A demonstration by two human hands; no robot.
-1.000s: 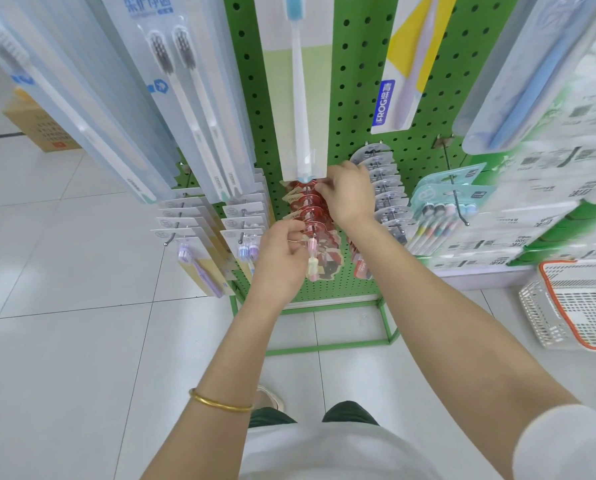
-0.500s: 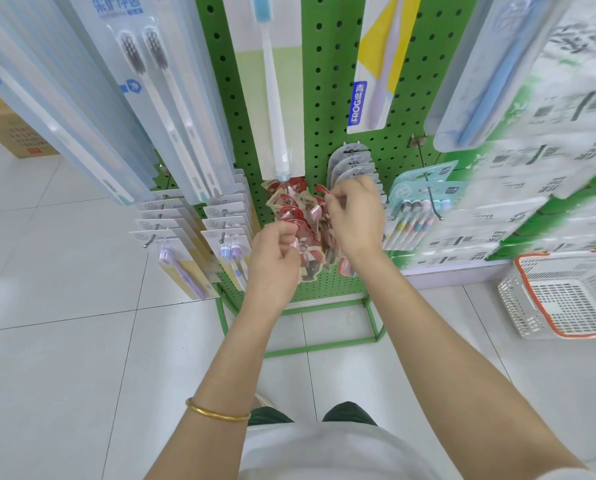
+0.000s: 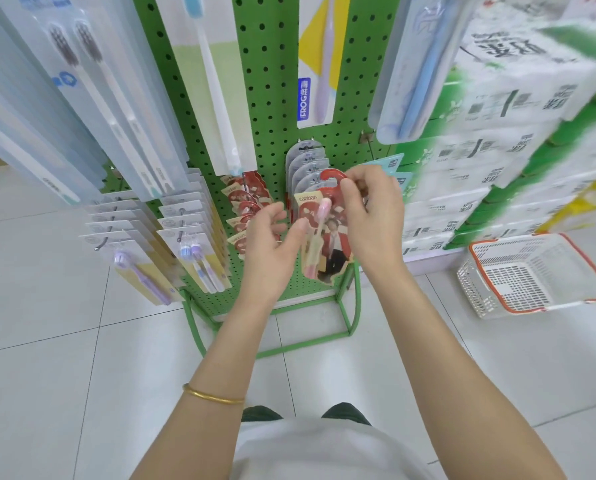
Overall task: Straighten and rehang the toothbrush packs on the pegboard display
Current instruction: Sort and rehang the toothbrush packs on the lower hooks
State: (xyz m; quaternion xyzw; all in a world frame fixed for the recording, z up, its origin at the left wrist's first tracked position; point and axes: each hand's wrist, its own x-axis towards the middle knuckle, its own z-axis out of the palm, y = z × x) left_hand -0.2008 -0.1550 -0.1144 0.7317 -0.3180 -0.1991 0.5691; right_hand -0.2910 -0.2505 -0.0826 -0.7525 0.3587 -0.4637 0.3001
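A red toothbrush pack (image 3: 327, 237) with a pink brush hangs free of the pegs in front of the green pegboard (image 3: 272, 109). My right hand (image 3: 372, 213) pinches it near its red hanger top. My left hand (image 3: 272, 240) sits just left of the pack, fingers loosely curled, thumb touching its left edge. Several more red packs (image 3: 246, 199) stay on a peg to the left, partly hidden by my left hand. Grey packs (image 3: 305, 168) hang on the peg behind the held one.
Long clear toothbrush packs (image 3: 92, 98) hang at upper left, yellow-backed packs (image 3: 199, 251) at lower left. Stacked white and green boxes (image 3: 518, 140) fill the right. A white basket with an orange rim (image 3: 532, 271) sits on the tiled floor. The green stand frame (image 3: 345, 327) juts out below.
My right hand has pulled one red pack off the peg and carried it to the right. My left hand has let go of the hanging red packs and moved toward the held one.
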